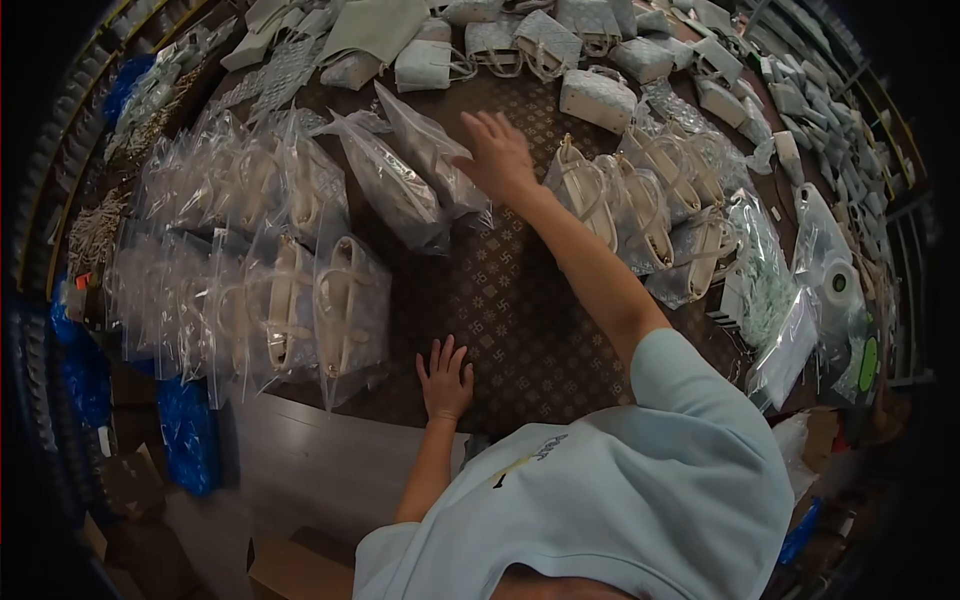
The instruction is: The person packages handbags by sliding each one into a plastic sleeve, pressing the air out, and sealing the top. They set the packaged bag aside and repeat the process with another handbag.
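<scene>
My left hand (pixel 445 380) rests on the brown patterned table cover (pixel 520 330), fingers spread, holding nothing. Reaching farther out, my right hand (pixel 497 158) has its fingers spread and overlaps the edge of a clear plastic bag (pixel 425 150) with a pale item inside. Beside that one lies a second filled plastic bag (pixel 385 180), slanted the same way. Left of my hands, handbags in clear plastic (pixel 290 300) stand in two tight rows. To the right of my right forearm, several cream handbags (pixel 582 190) stand upright, some of them in plastic.
White handbags (pixel 598 97) and flat pale pieces (pixel 372 38) crowd the far side. At right lie a stack of clear bags (pixel 788 345) and a white roll (pixel 838 282). Blue plastic (pixel 188 435) hangs below the table's left side, and an open cardboard box (pixel 298 570) sits near my body.
</scene>
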`<action>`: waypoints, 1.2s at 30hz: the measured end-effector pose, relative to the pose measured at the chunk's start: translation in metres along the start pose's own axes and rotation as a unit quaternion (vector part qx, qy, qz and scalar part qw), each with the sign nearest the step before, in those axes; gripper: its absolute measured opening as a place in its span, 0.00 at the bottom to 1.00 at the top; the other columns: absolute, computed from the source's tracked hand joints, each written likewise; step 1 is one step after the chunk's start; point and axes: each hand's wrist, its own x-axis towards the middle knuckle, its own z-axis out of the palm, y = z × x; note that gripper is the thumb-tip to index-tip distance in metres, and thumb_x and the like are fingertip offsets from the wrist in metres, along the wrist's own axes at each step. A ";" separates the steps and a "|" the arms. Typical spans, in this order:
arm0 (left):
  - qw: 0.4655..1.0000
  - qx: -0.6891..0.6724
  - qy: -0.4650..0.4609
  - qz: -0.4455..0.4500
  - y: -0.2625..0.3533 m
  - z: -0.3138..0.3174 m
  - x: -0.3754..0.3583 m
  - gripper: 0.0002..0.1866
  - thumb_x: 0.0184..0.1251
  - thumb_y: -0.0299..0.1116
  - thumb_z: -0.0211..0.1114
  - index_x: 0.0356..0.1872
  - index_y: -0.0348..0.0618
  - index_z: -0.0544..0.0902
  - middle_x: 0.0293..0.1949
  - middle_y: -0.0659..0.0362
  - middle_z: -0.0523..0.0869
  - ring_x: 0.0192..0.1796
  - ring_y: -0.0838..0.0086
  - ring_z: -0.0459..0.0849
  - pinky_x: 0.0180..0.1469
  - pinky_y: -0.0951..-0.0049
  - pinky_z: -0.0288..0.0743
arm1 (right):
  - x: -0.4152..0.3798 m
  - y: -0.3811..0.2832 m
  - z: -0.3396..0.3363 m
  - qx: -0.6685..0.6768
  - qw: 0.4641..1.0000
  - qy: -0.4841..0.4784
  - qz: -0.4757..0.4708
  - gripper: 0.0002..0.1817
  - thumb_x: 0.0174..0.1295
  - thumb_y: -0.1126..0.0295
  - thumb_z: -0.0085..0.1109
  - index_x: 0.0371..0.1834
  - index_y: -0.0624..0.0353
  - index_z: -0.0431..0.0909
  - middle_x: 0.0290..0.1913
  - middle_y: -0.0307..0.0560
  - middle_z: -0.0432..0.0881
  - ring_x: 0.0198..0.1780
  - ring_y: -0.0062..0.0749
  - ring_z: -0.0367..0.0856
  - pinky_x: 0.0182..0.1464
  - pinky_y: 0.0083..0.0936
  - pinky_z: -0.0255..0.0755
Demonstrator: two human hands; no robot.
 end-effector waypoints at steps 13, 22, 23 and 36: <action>0.902 -0.370 -0.104 -0.196 0.006 -0.038 0.060 0.28 0.63 0.50 0.58 0.61 0.50 0.68 0.67 0.61 0.65 0.67 0.62 0.65 0.68 0.48 0.47 | -0.168 0.015 -0.143 0.019 0.971 -0.236 0.025 0.26 0.52 0.74 0.54 0.58 0.46 0.73 0.39 0.47 0.82 0.39 0.46 0.81 0.37 0.36 0.74; 0.696 -0.588 -0.375 -0.169 0.106 -0.047 0.052 0.35 0.53 0.34 0.67 0.63 0.44 0.63 0.54 0.54 0.74 0.52 0.65 0.77 0.51 0.62 0.75 | -0.331 0.002 -0.199 0.241 0.931 -0.270 -0.046 0.16 0.54 0.66 0.56 0.48 0.47 0.79 0.38 0.42 0.82 0.41 0.41 0.80 0.41 0.33 0.73; 0.698 -0.599 -0.362 -0.155 0.101 -0.026 0.042 0.33 0.52 0.32 0.67 0.61 0.41 0.64 0.53 0.54 0.75 0.52 0.65 0.77 0.53 0.65 0.73 | -0.339 0.008 -0.222 0.281 0.893 -0.337 0.099 0.15 0.53 0.63 0.59 0.45 0.48 0.80 0.39 0.41 0.83 0.43 0.40 0.80 0.43 0.32 0.73; 0.764 -0.537 -0.264 -0.241 0.094 -0.021 0.025 0.34 0.54 0.30 0.69 0.62 0.38 0.64 0.56 0.54 0.73 0.56 0.66 0.73 0.55 0.68 0.69 | -0.540 0.288 -0.324 -0.383 0.770 -0.122 0.496 0.35 0.55 0.54 0.61 0.66 0.47 0.62 0.64 0.51 0.66 0.69 0.50 0.56 0.66 0.55 0.49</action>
